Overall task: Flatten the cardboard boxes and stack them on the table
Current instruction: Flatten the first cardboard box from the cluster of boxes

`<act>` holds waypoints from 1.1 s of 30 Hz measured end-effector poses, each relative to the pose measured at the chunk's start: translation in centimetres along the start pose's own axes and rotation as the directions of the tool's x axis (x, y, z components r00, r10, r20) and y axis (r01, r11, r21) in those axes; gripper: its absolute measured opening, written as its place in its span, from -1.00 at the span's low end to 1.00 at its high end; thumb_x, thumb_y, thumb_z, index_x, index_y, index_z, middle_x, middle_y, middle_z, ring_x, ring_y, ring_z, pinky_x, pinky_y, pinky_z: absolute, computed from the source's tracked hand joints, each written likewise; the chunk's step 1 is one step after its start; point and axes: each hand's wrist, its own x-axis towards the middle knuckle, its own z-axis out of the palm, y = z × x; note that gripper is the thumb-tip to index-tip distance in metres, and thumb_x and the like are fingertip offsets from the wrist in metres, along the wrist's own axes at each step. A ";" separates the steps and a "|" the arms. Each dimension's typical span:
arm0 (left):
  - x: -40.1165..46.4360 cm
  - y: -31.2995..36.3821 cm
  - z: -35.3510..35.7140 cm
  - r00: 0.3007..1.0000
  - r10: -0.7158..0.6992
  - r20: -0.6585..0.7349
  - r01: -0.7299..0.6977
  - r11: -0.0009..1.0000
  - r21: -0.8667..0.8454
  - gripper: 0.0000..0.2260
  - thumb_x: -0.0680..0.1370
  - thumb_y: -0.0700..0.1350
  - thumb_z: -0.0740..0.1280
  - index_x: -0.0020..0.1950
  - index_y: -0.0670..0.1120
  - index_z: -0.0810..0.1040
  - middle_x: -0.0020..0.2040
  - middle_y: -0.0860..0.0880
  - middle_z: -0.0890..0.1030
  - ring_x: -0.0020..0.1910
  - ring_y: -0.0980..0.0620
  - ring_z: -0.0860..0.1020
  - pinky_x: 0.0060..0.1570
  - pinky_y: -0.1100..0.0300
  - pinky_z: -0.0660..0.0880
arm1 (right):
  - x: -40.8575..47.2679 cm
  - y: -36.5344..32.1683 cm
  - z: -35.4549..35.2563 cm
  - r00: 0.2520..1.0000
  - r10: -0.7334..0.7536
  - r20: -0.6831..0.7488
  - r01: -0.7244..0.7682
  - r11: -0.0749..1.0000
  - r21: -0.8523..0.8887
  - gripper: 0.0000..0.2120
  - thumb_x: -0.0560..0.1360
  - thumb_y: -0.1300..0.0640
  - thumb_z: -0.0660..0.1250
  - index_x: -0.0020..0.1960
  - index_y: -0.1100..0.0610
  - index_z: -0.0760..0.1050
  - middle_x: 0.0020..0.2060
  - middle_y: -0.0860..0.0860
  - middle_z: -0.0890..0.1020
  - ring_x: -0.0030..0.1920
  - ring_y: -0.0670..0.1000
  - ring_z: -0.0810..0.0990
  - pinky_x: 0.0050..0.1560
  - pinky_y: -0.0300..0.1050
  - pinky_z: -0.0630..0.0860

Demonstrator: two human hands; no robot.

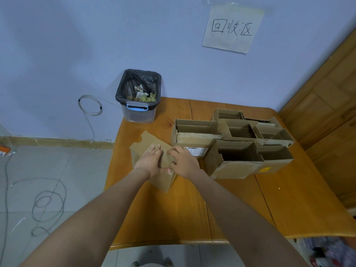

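Both hands point(166, 160) flat, fingers straight, on creased brown flattened box point(154, 162), flap splayed.

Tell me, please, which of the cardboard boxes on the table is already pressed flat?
The box under both hands at the table's left edge; its panels lie collapsed on the wood, while the boxes to the right stand upright and open-topped.

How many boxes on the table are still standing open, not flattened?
About 6, clustered right of the hands: near open box, right-edge box, left rear box, middle box, right rear box, far box. More may be hidden.
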 end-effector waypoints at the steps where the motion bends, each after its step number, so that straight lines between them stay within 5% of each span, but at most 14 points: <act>1: 0.0 0.0 0.0 1.000 -0.003 -0.002 0.003 1.000 -0.001 -0.16 0.48 0.26 0.34 0.58 -0.12 0.06 0.61 -0.04 -0.05 0.57 -0.02 -0.11 0.50 0.10 -0.07 | 0.2 -0.2 -0.1 1.000 0.020 0.006 -0.020 1.000 -0.013 -0.59 0.49 0.10 0.21 0.34 0.01 0.40 0.29 -0.04 0.39 0.21 0.03 0.37 -0.02 -0.12 0.42; 13: -0.3 -0.1 0.1 1.000 0.012 -0.008 -0.011 0.994 0.108 -0.17 0.48 0.34 0.25 0.58 -0.09 0.07 0.61 -0.02 -0.04 0.58 -0.01 -0.10 0.50 0.08 0.04 | 0.0 -0.5 -0.1 1.000 0.017 -0.003 -0.018 1.000 -0.019 -0.66 0.49 0.13 0.21 0.27 0.04 0.44 0.27 -0.04 0.41 0.18 0.03 0.39 -0.06 -0.12 0.41; 20: -0.8 -0.2 0.6 0.999 0.036 0.031 -0.043 0.963 0.267 -0.18 0.55 0.37 0.01 0.59 -0.13 -0.14 0.60 -0.09 -0.16 0.57 -0.03 -0.19 0.51 0.10 -0.21 | 0.1 -0.7 -0.2 1.000 -0.004 0.021 0.006 0.996 -0.088 -0.60 0.50 0.08 0.19 0.33 0.00 0.39 0.29 -0.04 0.40 0.18 0.04 0.38 0.00 -0.08 0.39; 33: -0.8 -0.4 0.6 0.999 0.032 0.044 -0.041 0.975 0.219 -0.15 0.53 0.39 0.05 0.59 -0.12 -0.14 0.60 -0.07 -0.17 0.57 0.00 -0.19 0.51 0.11 -0.18 | 0.4 -0.3 -0.8 0.997 -0.055 0.054 0.059 0.995 -0.085 -0.64 0.53 0.13 0.17 0.32 0.03 0.41 0.27 -0.01 0.40 0.18 0.04 0.36 -0.05 -0.09 0.42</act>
